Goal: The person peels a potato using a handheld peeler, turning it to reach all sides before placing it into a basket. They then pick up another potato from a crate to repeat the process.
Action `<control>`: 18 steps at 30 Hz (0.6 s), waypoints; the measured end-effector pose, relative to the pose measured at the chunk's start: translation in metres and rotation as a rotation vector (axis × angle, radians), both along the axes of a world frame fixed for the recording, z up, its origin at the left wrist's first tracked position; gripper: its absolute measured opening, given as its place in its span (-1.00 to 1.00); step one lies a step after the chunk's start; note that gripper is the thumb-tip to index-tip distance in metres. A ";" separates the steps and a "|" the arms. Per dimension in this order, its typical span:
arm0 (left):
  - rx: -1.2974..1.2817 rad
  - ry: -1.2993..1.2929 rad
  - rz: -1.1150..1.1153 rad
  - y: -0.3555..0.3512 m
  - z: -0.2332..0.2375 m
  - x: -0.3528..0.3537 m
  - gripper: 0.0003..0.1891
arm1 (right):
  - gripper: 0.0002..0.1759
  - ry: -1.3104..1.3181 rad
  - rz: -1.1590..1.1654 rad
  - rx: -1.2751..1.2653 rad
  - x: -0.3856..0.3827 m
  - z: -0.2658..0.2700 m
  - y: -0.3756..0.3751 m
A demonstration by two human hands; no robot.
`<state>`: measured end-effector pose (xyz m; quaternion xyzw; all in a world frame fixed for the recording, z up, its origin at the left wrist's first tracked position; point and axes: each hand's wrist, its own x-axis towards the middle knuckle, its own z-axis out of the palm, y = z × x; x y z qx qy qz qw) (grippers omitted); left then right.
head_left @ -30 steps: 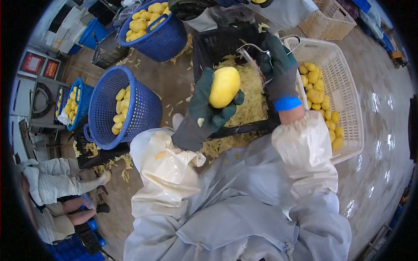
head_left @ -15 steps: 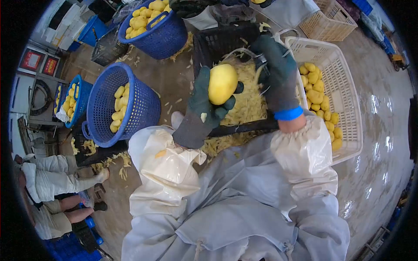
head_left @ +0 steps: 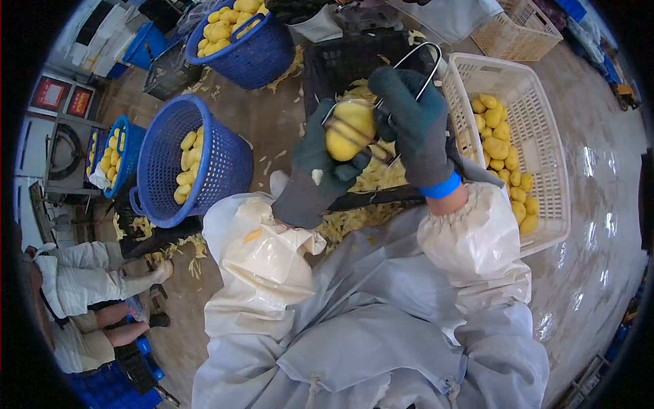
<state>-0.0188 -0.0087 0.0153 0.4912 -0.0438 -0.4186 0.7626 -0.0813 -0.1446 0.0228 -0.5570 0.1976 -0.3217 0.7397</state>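
Left hand [head_left: 319, 167] and right hand [head_left: 412, 129] wear dark green; potato [head_left: 349, 133] yellow, peeler [head_left: 430, 45] silver, basket [head_left: 228, 170] blue.

To our left stands a round blue plastic basket [head_left: 228, 163] of peeled yellow potatoes [head_left: 185, 170]; to our right, a white slatted plastic crate [head_left: 541, 116] holds more.

Bright, even light is provided. Glare is seen on the wet floor [head_left: 599, 170]. Edges are fisheye-distorted and vignetted black. The right hand [head_left: 409, 126] is slightly motion-blurred.
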 end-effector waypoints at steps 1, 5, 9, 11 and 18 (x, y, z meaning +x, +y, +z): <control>-0.002 -0.001 0.005 0.002 -0.004 0.002 -0.52 | -0.74 -0.001 0.005 -0.002 0.006 -0.014 -0.014; -0.193 0.365 -0.139 0.000 -0.003 0.010 -0.53 | -0.75 -0.163 -0.228 -0.098 0.006 -0.016 -0.040; -0.050 0.143 0.088 -0.007 -0.012 -0.003 -0.53 | -0.76 0.022 -0.031 -0.004 -0.006 0.004 0.002; 0.004 -0.111 0.207 -0.002 -0.023 0.001 -0.52 | -0.74 0.060 -0.006 -0.023 0.002 -0.011 -0.010; -0.182 0.278 -0.038 -0.002 -0.006 0.007 -0.49 | -0.73 -0.067 -0.088 0.063 -0.004 0.000 -0.025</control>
